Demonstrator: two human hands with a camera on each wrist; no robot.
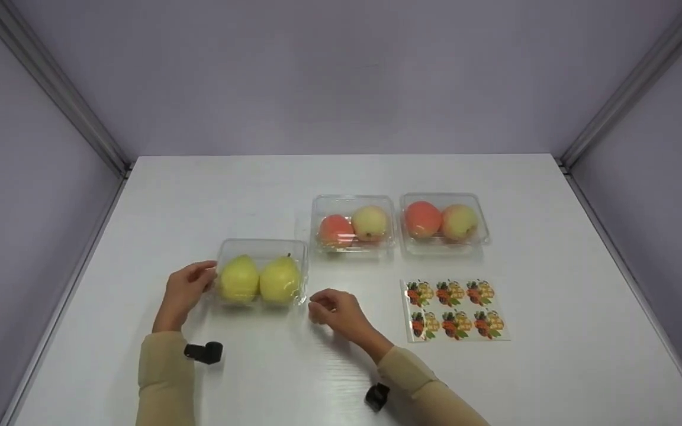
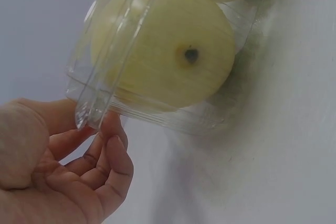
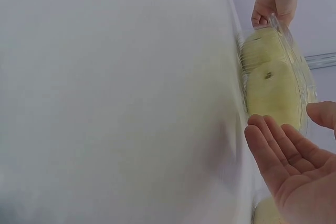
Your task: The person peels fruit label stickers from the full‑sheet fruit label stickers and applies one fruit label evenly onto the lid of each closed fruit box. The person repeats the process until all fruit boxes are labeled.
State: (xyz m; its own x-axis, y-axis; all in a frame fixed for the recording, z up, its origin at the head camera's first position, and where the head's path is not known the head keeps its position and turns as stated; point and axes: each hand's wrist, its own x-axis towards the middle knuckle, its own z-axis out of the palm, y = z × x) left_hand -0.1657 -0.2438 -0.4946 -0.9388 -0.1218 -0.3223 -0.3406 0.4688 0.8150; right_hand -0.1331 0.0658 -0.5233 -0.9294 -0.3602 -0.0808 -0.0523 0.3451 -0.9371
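Observation:
A clear plastic clamshell box (image 1: pixel 264 245) with two yellow-green pears (image 1: pixel 280 280) inside sits left of centre on the white table. At its left side my left hand (image 1: pixel 186 291) pinches the protruding rim (image 2: pixel 97 106), thumb on one side and curled fingers on the other, as the left wrist view shows. My right hand (image 1: pixel 341 313) is by the box's front right corner, palm turned toward it. In the right wrist view the right fingers (image 3: pixel 278 150) are nearly straight, thumb apart from them, holding nothing. The box's lid looks closed over the pears.
Two more clear boxes, the middle one (image 1: pixel 353 204) and the right one (image 1: pixel 441 201), each with a reddish and a pale fruit, stand farther back. A sheet of fruit stickers (image 1: pixel 456 310) lies to the right of my right hand. Walls enclose the table (image 1: pixel 554 236).

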